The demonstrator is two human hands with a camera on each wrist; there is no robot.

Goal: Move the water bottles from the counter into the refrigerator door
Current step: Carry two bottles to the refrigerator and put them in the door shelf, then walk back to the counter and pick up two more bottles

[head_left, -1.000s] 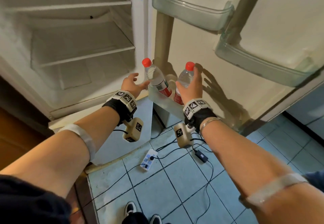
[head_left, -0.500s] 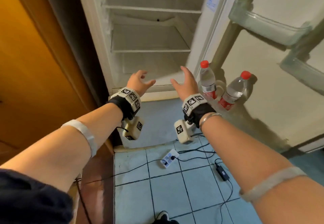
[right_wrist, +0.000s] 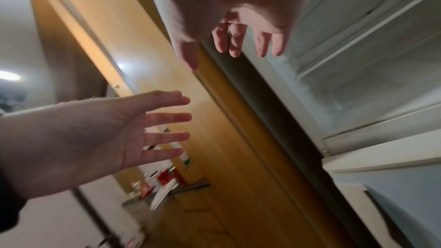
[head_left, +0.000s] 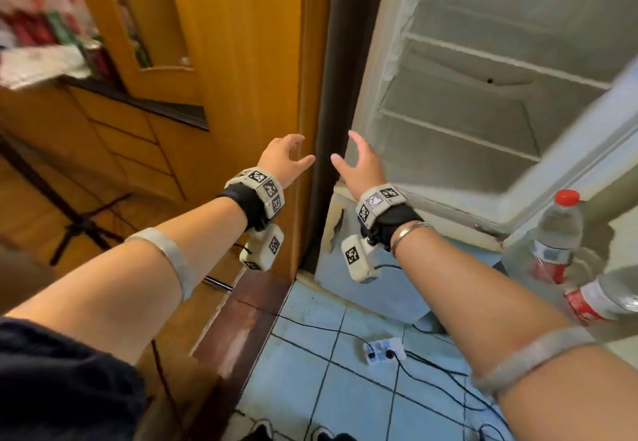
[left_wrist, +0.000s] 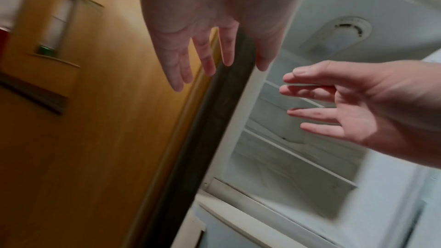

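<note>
Bottles of water, two of them with red caps and red labels, stand in the lowest shelf of the open refrigerator door at the right edge of the head view: one water bottle (head_left: 557, 233) upright, the second bottle (head_left: 602, 297) just beside it, lower in the picture and cut off by the frame edge. The refrigerator door (head_left: 569, 150) itself is blurred. Well apart from the bottles, both hands hang in the air and hold nothing. The left hand (head_left: 283, 161) is in front of the wooden cabinet side (head_left: 241, 60), its fingers (left_wrist: 181, 67) spread and nearly straight. The right hand (head_left: 360, 164) is in front of the refrigerator's open compartment (head_left: 483, 78), palm turned toward the left hand, its fingers (right_wrist: 262, 42) likewise loose and apart. The two thumbs point at each other with a gap between them. Bare white shelves (head_left: 462, 136) cross the compartment. Below, on the blue tiled floor (head_left: 310, 371), lies a white power strip (head_left: 383, 351) with black cables running from it. On the tabletop (head_left: 138, 102) at far left sits a blurred heap of red, green and white packaging (head_left: 41, 36).
</note>
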